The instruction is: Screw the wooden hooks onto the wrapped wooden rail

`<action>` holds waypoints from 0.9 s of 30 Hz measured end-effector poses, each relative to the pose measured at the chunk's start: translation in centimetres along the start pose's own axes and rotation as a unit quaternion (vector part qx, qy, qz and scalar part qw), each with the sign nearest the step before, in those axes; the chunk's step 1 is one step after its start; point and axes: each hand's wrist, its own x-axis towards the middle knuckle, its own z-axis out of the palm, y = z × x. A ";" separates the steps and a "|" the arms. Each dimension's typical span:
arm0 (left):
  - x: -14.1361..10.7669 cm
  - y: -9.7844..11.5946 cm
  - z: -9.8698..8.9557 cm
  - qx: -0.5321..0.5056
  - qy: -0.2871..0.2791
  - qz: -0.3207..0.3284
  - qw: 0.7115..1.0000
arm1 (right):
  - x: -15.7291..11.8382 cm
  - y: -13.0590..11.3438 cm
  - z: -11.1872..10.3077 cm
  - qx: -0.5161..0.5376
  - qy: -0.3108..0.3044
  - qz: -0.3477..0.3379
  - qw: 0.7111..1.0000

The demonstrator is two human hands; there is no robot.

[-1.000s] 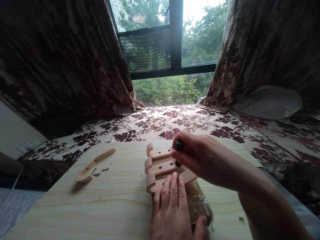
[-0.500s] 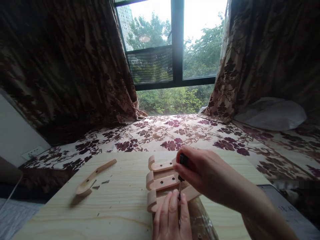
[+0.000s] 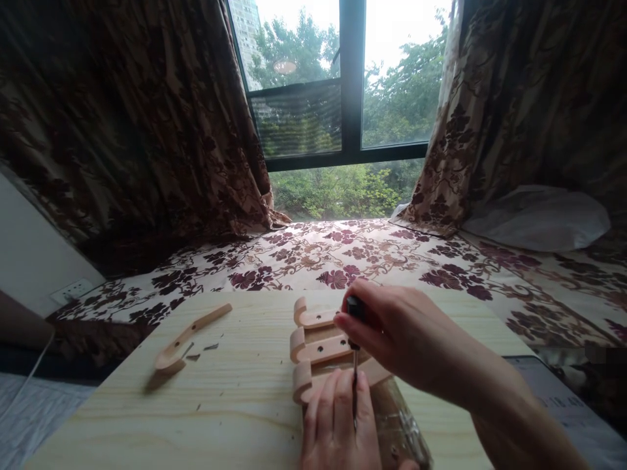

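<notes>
My right hand (image 3: pixel 386 316) is closed round the black handle of a screwdriver (image 3: pixel 355 358), which stands nearly upright with its shaft pointing down. My left hand (image 3: pixel 340 421) lies with its fingers stretched flat over the nearest wooden hook (image 3: pixel 302 382), pressing on it. The shaft passes between two of my left fingers, and its tip is hidden there. Beyond are a middle wooden hook (image 3: pixel 321 350) and a far wooden hook (image 3: pixel 316 318), side by side on a brown wrapped board (image 3: pixel 392 418). Dark holes or screw heads show in both.
A loose wooden hook (image 3: pixel 191 333) lies at the left of the pale wooden table (image 3: pixel 235 405), beside small dark scraps (image 3: pixel 210 346). A phone or tablet (image 3: pixel 548 398) showing digits lies at the right. Behind the table is a flower-patterned cloth (image 3: pixel 318 251) below the window.
My right hand has turned slightly, showing more of the screwdriver handle's end. My left hand keeps its place on the hook. The whole view has shifted a little.
</notes>
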 end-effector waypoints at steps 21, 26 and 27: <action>0.8 1.5 -1.4 -0.094 -0.014 -0.099 0.990 | -0.4 -0.3 -0.5 0.050 -0.028 -0.068 0.996; 0.8 1.4 -1.4 -0.114 -0.008 -0.100 0.988 | 0.1 0.4 -0.1 0.001 0.013 -0.015 1.000; 0.8 1.4 -1.4 -0.114 -0.009 -0.099 0.988 | 0.2 0.6 0.0 -0.017 0.022 0.003 1.000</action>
